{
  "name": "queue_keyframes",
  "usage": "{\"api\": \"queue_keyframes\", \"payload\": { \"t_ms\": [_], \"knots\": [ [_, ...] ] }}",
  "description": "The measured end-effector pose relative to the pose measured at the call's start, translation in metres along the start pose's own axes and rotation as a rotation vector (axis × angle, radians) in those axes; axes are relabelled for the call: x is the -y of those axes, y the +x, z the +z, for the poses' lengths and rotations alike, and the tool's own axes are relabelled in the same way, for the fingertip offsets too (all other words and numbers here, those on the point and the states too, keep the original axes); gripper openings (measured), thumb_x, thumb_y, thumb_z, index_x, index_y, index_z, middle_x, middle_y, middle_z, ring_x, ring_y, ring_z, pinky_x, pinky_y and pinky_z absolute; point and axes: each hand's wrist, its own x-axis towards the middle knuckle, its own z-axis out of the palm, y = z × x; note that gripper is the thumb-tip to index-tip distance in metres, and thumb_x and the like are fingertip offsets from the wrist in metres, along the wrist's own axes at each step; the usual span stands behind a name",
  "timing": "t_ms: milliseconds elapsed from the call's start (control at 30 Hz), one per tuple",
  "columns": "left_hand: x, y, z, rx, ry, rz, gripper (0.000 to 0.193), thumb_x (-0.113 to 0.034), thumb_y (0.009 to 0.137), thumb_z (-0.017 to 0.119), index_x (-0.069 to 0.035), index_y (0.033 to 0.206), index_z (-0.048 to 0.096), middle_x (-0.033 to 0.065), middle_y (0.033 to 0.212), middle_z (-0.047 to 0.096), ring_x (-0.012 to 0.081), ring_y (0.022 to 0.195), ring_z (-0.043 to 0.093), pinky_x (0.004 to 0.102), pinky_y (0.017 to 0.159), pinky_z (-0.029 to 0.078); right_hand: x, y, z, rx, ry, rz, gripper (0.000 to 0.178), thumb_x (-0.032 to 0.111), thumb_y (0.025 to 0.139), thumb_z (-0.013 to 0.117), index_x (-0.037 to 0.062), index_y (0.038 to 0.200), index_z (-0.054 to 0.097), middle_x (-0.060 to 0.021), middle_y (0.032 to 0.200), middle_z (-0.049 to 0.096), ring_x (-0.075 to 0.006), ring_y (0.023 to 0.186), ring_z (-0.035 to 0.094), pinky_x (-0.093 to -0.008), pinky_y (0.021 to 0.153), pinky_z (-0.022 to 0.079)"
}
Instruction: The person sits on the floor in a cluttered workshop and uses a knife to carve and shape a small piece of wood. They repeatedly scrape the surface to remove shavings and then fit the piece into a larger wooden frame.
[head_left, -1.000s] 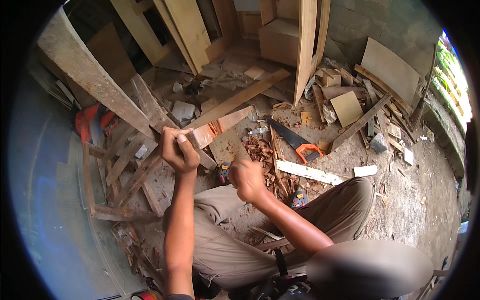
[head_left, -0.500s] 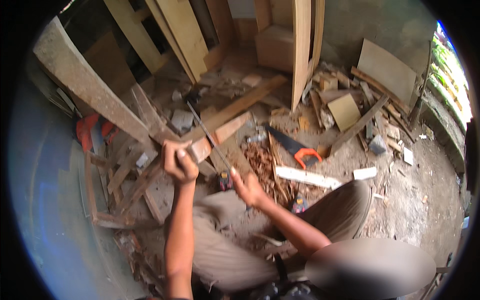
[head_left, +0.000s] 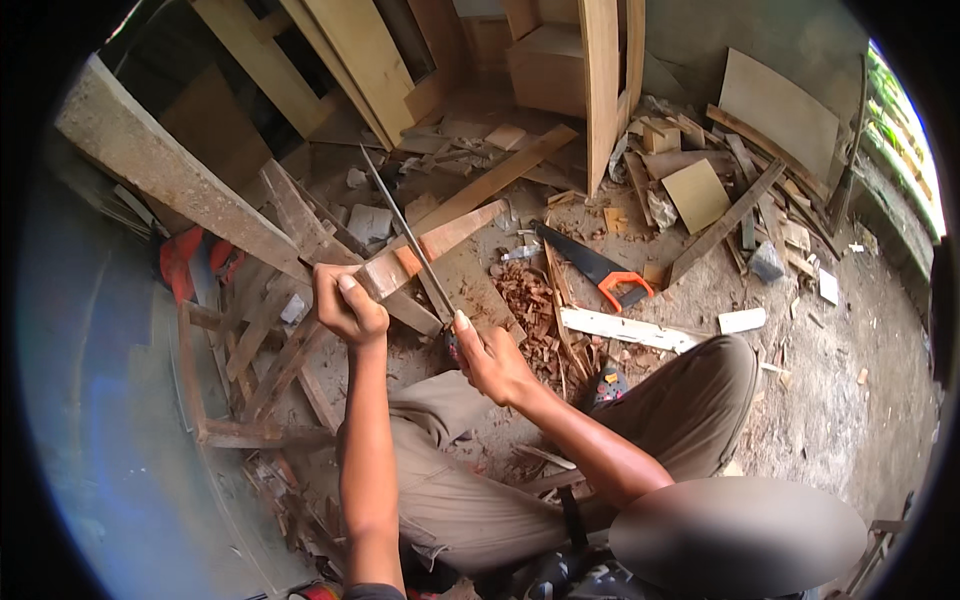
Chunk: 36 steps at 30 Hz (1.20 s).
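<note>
My left hand (head_left: 350, 305) is closed around the near end of a short piece of wood (head_left: 460, 233), which slants away to the right. A fresh reddish face (head_left: 408, 262) shows on the wood near my grip. My right hand (head_left: 490, 360) is wrapped around a long-bladed knife (head_left: 398, 215), its handle hidden in my fingers. The narrow blade crosses the wood just right of my left hand, its tip pointing up and away. Whether the edge touches the wood or hovers over it, I cannot tell.
A handsaw (head_left: 590, 272) with an orange handle lies beyond reddish wood chips (head_left: 528, 305). Nearby is a white strip of wood (head_left: 630, 330). A thick post (head_left: 180, 165) leans at left above a wooden frame (head_left: 190, 370). Scrap boards (head_left: 725, 225) are piled at right.
The knife blade has shifted up and away across the wood, and its tip reaches farther out. My left hand keeps its grip on the wood. The view has tilted slightly.
</note>
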Motion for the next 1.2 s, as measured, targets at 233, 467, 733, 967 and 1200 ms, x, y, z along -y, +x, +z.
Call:
{"api": "queue_keyframes", "payload": {
  "t_ms": [233,467,733,967,1200],
  "knots": [
    [-0.013,-0.002,0.010,0.035,-0.019,0.059,0.034,-0.024,0.098,0.047,0.002,0.078,0.057,0.0145,0.076,0.059,0.0302,0.068,0.059,0.0380,0.065,0.046,-0.047,0.024,-0.008,-0.161,-0.122,-0.265,0.067,0.060,0.100,0.045,-0.0024,0.083,0.062,-0.0150,0.061,0.058,-0.0290,0.059,0.061,-0.0452,0.062,0.049],
    [0.019,-0.015,-0.028,0.013,0.006,-0.056,0.034,-0.024,0.101,0.044,0.002,0.083,0.058,0.0146,0.084,0.062,0.0277,0.077,0.060,0.0398,0.073,0.048,-0.059,-0.015,-0.009,0.373,0.894,0.346,0.078,0.086,0.088,0.036,0.0092,0.078,0.048,0.0012,0.059,0.038,-0.0143,0.046,0.037,-0.0316,0.046,0.036],
    [0.034,-0.030,-0.056,-0.068,-0.135,-0.345,0.038,-0.023,0.106,0.038,0.003,0.086,0.057,0.0165,0.096,0.065,0.0282,0.092,0.063,0.0421,0.089,0.049,-0.105,0.013,-0.034,-0.257,0.797,0.291,0.062,0.067,0.093,0.058,0.0137,0.065,0.044,0.0018,0.056,0.039,-0.0137,0.045,0.040,-0.0315,0.045,0.038],
    [0.007,-0.056,-0.058,-0.349,-0.434,-0.979,0.033,-0.034,0.102,0.046,-0.004,0.109,0.057,0.0185,0.125,0.062,0.0338,0.123,0.059,0.0486,0.105,0.045,-0.128,0.026,-0.036,-0.338,0.642,0.361,0.040,0.036,0.095,0.068,0.0118,0.070,0.047,-0.0016,0.060,0.049,-0.0161,0.048,0.049,-0.0336,0.046,0.043],
    [0.004,-0.076,-0.097,-0.337,-0.485,-1.466,0.040,-0.033,0.091,0.064,-0.003,0.116,0.056,0.0131,0.116,0.059,0.0324,0.116,0.058,0.0474,0.097,0.048,-0.154,0.023,-0.026,-0.256,0.386,0.391,0.036,0.029,0.096,0.067,0.0055,0.071,0.057,-0.0051,0.063,0.057,-0.0160,0.051,0.054,-0.0354,0.048,0.046]
  ]
}}
